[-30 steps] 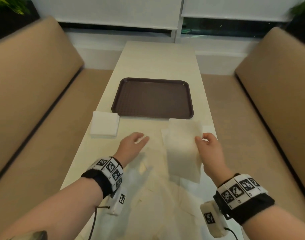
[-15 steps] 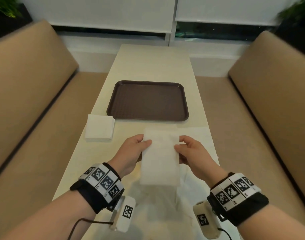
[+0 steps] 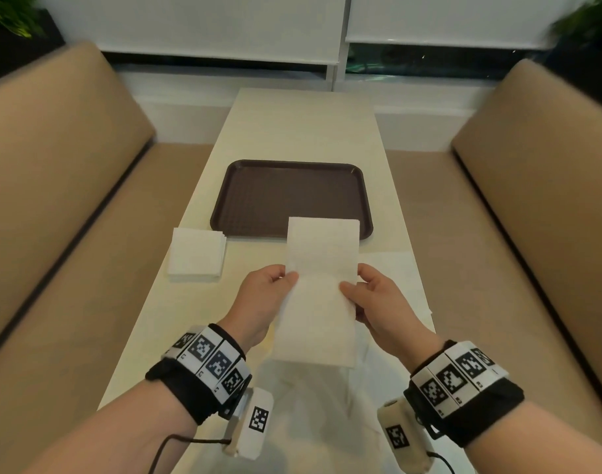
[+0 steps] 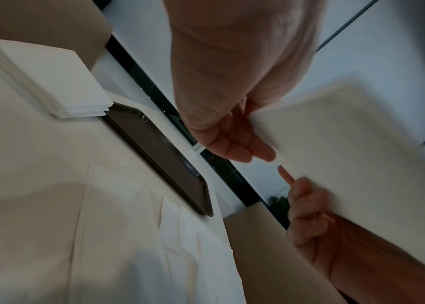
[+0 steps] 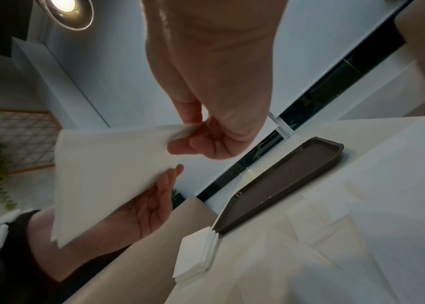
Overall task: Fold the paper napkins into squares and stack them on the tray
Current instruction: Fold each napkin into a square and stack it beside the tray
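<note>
A second ago the right hand [image 3: 378, 302] alone pinched the napkin [image 3: 318, 292] while the left hand [image 3: 258, 299] lay open over the table; now both have closed on it and lifted it off the table. That reads as the strip, already folded once lengthwise, being set up for its crosswise fold into a square.

Nearest, loose unfolded napkins [image 3: 310, 405] lie rumpled along the table's [image 3: 303, 131] near edge, under the wrists. Above them the napkin hangs in the air between the hands: the left thumb and fingers pinch its left long edge about midway, the right pinch its right edge opposite. Its far end overlaps the near rim of the tray [image 3: 291, 198] in the head view. A stack [image 3: 197, 253] of squares sits by the tray's near left corner, on the table. The tray itself holds nothing.
</note>
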The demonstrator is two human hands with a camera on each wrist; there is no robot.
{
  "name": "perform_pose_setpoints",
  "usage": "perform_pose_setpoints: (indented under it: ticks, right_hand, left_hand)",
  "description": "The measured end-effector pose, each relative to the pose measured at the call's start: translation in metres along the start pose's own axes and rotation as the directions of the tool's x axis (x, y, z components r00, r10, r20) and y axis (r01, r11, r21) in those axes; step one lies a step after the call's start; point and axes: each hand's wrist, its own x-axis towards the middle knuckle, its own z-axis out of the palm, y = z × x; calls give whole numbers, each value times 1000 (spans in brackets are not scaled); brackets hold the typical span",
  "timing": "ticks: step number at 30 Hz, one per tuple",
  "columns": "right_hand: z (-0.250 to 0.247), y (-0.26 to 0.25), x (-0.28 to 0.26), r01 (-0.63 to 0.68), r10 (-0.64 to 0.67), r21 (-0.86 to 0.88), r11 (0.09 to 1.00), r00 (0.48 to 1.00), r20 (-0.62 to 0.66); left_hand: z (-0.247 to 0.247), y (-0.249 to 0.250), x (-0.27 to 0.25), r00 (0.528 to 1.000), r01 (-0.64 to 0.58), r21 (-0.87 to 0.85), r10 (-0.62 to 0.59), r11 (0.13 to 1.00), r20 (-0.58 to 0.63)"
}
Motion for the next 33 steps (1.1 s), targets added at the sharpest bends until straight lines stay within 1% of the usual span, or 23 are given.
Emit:
perform_pose_setpoints:
  ticks: [3,5,7,10,12,16,20,23,26,30,32,33]
  right_hand:
    - [-2,0,0,0,1,-17,1000,1000,3]
    - [-3,2,1,-4,3,-24,1000,1000,-20]
    - [-3,6,3,-16,15,-13,1000,998,-55]
    - [-3,11,3,-36,36,4,999,994,-104]
    - [-3,12,2,-48,53,54,997,994,-98]
    - [-4,13,3,-92,97,202,975,995,-17]
    - [1,13,3,-113,109,308,945,994,29]
    - [3,13,3,-126,98,395,910,991,90]
    - [4,14,2,-136,82,422,896,986,144]
    - [5,13,1,-131,56,419,898,981,188]
    - [6,11,-1,-96,45,360,928,988,148]
    - [7,10,-1,-75,44,312,947,993,105]
  left_hand:
    - [0,2,-1,1000,13,-44,-12,999,12]
    - [1,2,-1,1000,-1,-34,1,999,-4]
    - [0,1,-1,999,-19,-28,17,999,-48]
    - [-2,-4,1,990,-13,-14,10,1000,-138]
    - [-4,-8,2,988,5,-7,-6,1000,-157]
    - [-3,-10,-1,990,119,-213,-133,970,-50]
    - [-3,-12,1,983,181,-272,-184,945,14]
    - [-1,-14,3,975,223,-292,-215,930,59]
    - [3,-17,2,971,238,-326,-216,915,102]
    - [6,-17,1,972,234,-342,-209,910,109]
    - [5,-18,1,976,217,-309,-201,926,82]
    - [5,-19,3,979,202,-257,-196,945,47]
